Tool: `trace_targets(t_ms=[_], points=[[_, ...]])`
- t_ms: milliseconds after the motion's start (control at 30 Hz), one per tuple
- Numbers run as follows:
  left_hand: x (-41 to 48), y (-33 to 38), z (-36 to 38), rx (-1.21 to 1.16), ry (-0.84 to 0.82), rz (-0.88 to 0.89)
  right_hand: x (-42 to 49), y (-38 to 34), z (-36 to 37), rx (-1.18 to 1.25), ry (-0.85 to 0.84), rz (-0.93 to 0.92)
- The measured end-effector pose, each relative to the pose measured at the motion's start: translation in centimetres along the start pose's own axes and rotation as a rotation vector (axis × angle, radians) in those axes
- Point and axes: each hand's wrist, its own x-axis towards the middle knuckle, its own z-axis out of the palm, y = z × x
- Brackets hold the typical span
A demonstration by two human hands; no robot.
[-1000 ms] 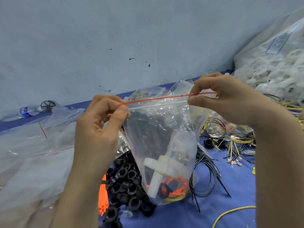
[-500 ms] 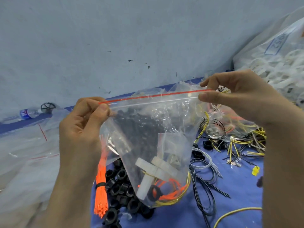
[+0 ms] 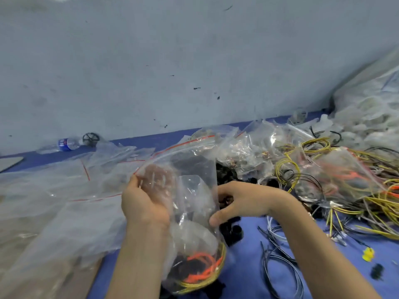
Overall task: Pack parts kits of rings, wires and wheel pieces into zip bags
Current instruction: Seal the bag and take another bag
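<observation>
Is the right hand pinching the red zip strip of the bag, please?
No, the right hand sits at the side of the bag, well below the red zip strip.

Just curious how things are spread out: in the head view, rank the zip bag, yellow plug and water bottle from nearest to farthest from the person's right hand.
1. zip bag: pinched by the right hand.
2. yellow plug: lying lower right.
3. water bottle: far left, against the wall.
</observation>
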Motion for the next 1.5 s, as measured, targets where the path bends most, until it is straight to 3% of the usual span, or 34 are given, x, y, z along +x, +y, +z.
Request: trace_targets(t_ms=[133,267,433,567,600,633,700,800,867,967,1133,1200,1267,1367,1500], points=[[0.1,0.6,-0.2,-0.1,0.014,-0.009,0.0,-1.0,1.3,0.448,-0.034,-0.081],[0.4,0.7,-0.3,-0.13,0.071,-0.085,0.3,-2.0,2.4,0.436,-0.047,0.018],[1.3,2.9,-0.6,0.064,0.149,-0.053,-2.3,-4.0,1.3,0.372,-0.071,0.034],[3.3,5.9,-2.5,0.132,0.263,0.167,-3.8,-5.7,-0.8,0.277,-0.503,0.22],[3.8,6.6,-3.2,0.134,0.286,0.201,-3.7,-6.1,-1.3,0.239,-0.521,0.25],[4.2,7.1,-3.7,0.154,0.3,0.233,-3.2,-6.7,-1.9,0.202,-0.43,0.275],[5.0,7.6,-4.6,0.344,0.314,0.357,-1.9,-7.3,-3.7,0.362,0.048,0.286],[5.6,7.0,-5.1,1.036,0.17,0.555,-0.1,-6.9,-6.6,1.026,0.578,0.082],[5.8,6.1,-5.8,1.436,-0.001,0.434,0.4,-5.6,-6.7,1.228,0.817,0.024],[6.0,4.6,-7.1,1.883,-0.149,0.105,0.5,-3.3,-4.8,1.35,0.905,0.089],[6.6,4.6,-8.2,1.986,-0.142,0.086,-1.4,-1.8,-4.9,1.531,0.953,0.098],[7.0,4.7,-8.5,1.997,-0.129,0.084,-2.2,-1.3,-4.9,1.498,0.954,0.038],[7.2,4.2,-8.6,2.002,-0.142,0.094,-2.9,-0.6,-4.6,1.252,0.901,0.037],[7.3,2.9,-8.6,2.011,-0.215,0.149,-3.5,-0.4,-4.2,0.758,0.67,0.047],[6.9,1.8,-8.4,2.015,-0.24,0.256,-4.5,-1.5,-4.0,0.56,0.417,-0.029]])
